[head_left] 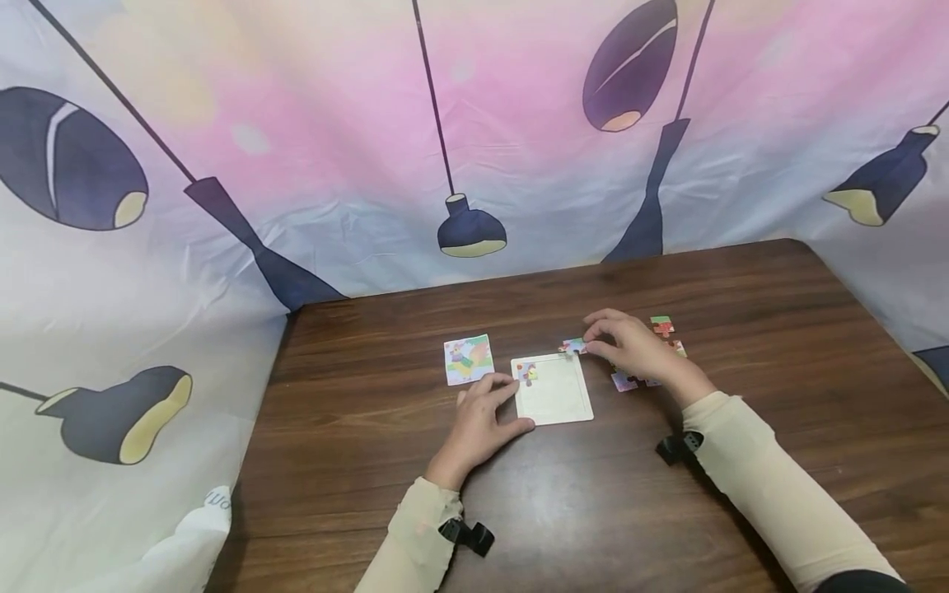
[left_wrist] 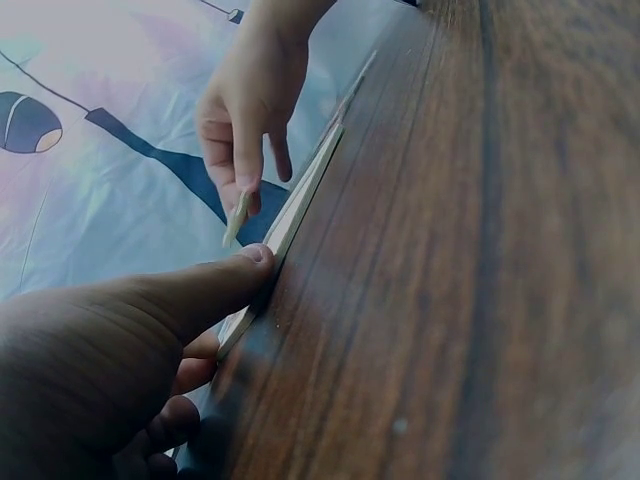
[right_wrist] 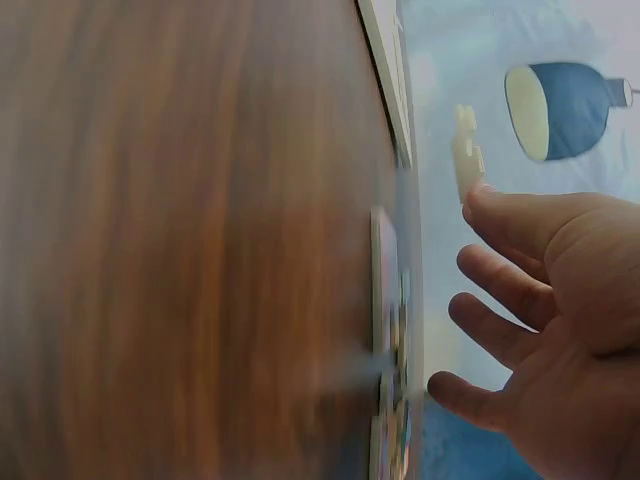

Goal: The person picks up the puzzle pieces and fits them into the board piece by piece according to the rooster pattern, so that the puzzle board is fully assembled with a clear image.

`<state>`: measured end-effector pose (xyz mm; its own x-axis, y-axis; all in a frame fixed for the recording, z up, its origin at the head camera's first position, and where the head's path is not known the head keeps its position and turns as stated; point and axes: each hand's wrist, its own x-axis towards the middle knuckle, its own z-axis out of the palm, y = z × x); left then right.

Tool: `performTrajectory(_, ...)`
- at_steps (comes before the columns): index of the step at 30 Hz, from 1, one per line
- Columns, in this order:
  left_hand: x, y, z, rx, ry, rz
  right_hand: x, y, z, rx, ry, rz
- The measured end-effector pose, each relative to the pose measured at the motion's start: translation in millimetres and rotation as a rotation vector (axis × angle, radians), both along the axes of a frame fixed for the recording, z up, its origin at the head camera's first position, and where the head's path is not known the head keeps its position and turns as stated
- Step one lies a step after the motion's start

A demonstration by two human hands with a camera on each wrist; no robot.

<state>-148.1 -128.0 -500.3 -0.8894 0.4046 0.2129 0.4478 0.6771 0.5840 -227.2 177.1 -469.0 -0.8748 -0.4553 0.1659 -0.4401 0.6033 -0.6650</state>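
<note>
A white square puzzle tray (head_left: pixel 556 399) lies on the table, with one colourful puzzle piece (head_left: pixel 528 373) in its upper left corner. My left hand (head_left: pixel 482 418) holds the tray at its lower left corner, thumb along the near edge and fingers at the left side. Between thumb and forefinger, my right hand (head_left: pixel 630 346) pinches another jigsaw piece (head_left: pixel 572 346) just above the tray's far edge. That held piece (right_wrist: pixel 466 155) appears edge-on in the right wrist view, raised off the table; the other fingers are spread apart.
Left of the tray lies a square picture card (head_left: pixel 469 360) with a coloured cartoon print. Several loose puzzle pieces (head_left: pixel 662 325) lie to the right, partly hidden under the right hand. A printed cloth (head_left: pixel 356 165) hangs behind the brown wooden table (head_left: pixel 356 461).
</note>
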Motion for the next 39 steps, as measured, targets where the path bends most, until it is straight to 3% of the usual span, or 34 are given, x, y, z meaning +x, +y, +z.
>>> performTrajectory(17, 0.0, -2.1, 1.8, 0.017, -0.015, -0.006, 8.1, -42.4, -3.4, 0.068, 0.061, 0.083)
performTrajectory(32, -2.7, 0.5, -2.6, 0.011, 0.016, -0.007, 6.2, -42.7, -2.4, 0.116, 0.04, 0.092)
performTrajectory(39, -1.9, -0.6, -1.1, 0.008, -0.019, -0.001, 6.3, -45.6, -4.6, 0.12, 0.032, 0.103)
